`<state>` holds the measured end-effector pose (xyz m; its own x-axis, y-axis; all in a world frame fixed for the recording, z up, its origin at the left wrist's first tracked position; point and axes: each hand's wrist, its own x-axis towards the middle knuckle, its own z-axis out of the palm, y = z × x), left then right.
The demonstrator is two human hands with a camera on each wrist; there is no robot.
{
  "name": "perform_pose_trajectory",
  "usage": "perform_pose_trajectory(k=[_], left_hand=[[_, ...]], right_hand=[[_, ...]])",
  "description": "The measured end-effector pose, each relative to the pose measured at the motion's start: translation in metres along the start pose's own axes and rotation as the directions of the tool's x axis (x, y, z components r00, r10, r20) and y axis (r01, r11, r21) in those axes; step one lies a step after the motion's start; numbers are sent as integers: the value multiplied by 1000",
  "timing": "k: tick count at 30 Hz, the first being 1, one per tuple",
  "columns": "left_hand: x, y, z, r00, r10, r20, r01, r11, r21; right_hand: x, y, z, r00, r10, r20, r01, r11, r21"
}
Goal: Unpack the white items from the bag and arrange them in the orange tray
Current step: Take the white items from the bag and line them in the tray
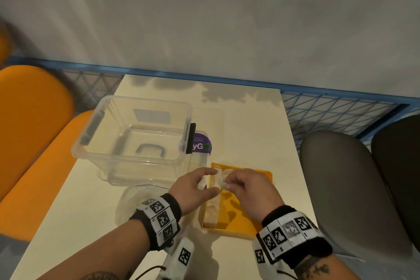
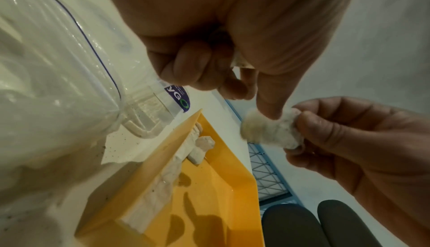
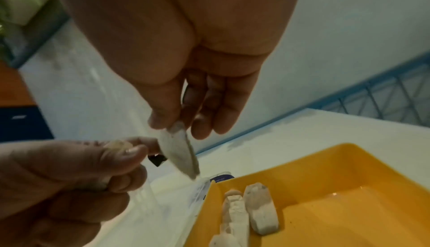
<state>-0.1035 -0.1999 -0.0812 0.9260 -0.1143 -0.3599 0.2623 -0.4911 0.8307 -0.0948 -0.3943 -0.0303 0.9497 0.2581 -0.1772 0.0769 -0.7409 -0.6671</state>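
Note:
Both hands hover over the far left corner of the orange tray (image 1: pixel 256 207). My right hand (image 1: pixel 227 185) pinches a flat white piece (image 3: pixel 180 152) between thumb and fingertip. The thumb of my left hand (image 1: pixel 212 183) touches that same white piece (image 2: pixel 270 131), and its curled fingers hold more white pieces (image 2: pixel 239 61) against the palm. A row of white pieces (image 1: pixel 211 209) lies along the tray's left wall, with one more white piece (image 3: pixel 261 212) beside the row. The clear zip bag (image 1: pixel 136 198) lies on the table under my left wrist.
A clear plastic storage box (image 1: pixel 136 136) stands on the cream table (image 1: pixel 250 132), left of and behind the tray. A purple-labelled packet (image 1: pixel 202 146) sits beside the box. Orange seats (image 1: pixel 34 132) flank the table on the left, dark grey ones (image 1: pixel 341 177) on the right. A blue mesh rail (image 1: pixel 329 107) runs behind.

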Motion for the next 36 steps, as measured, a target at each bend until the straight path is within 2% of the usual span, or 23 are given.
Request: perform_pose_trajectory(k=[3, 5, 8, 10, 12, 16, 19, 22, 26, 30, 36], left_hand=[[-3, 7, 6, 993, 70, 98, -72, 997, 19], [-4, 9, 10, 991, 99, 95, -103, 994, 36], [-1, 4, 11, 995, 74, 70, -73, 997, -20], [0, -1, 11, 994, 59, 90, -54, 997, -49], [1, -7, 11, 994, 35, 108, -36, 999, 8], [6, -21, 9, 998, -66, 19, 63, 987, 147], [10, -26, 11, 991, -137, -10, 136, 969, 208], [15, -27, 13, 981, -196, -4, 190, 947, 258], [22, -32, 15, 975, -222, 16, 206, 927, 314], [18, -31, 19, 976, -213, 38, 190, 928, 322], [21, -36, 17, 973, -227, 50, 200, 927, 318]], right_hand=[[1, -5, -1, 987, -100, 125, 110, 991, -79], [1, -7, 3, 986, -126, 106, 134, 989, -67], [-3, -2, 11, 998, -68, 1, 68, 995, 69], [-5, 4, 19, 1000, -19, -5, 20, 992, 122], [-6, 12, 27, 1000, 22, 15, -24, 993, 112], [2, 31, 32, 987, 142, 70, -139, 989, -42], [14, 45, 34, 954, 241, 177, -209, 961, -184], [33, 53, 40, 923, 280, 265, -188, 927, -325], [63, 57, 45, 937, 281, 210, -193, 913, -358], [77, 59, 45, 960, 267, 89, -218, 906, -363], [90, 60, 50, 952, 300, 53, -262, 896, -359]])
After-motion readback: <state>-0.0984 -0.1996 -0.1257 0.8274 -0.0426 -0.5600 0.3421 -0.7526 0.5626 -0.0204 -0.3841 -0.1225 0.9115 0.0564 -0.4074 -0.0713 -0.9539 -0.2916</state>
